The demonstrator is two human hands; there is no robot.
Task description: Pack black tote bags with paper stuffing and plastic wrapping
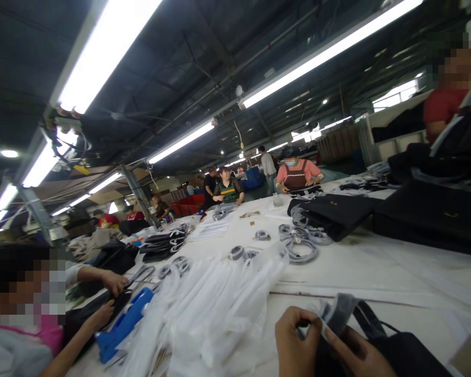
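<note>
At the lower right, my left hand [296, 340] pinches the end of a grey strap [340, 311], thumb and forefinger closed together. Right beside it, my right hand [359, 352] grips the same strap, which looks wrapped in thin clear plastic. The strap loops up between the hands, near the dark handle [369, 317] of a black fabric bag [410, 355]. Most of the bag lies below and right of my right hand, partly cut off by the frame's edge. What exactly sits between the fingertips is partly hidden.
White plastic bags [220, 309] are heaped left of my hands, by a blue plastic object [123, 324]. Coiled grey straps [300, 250] and black bags [333, 209] lie on the white table [337, 269]. A co-worker's hands [112, 293] work at left; other people stand around the table.
</note>
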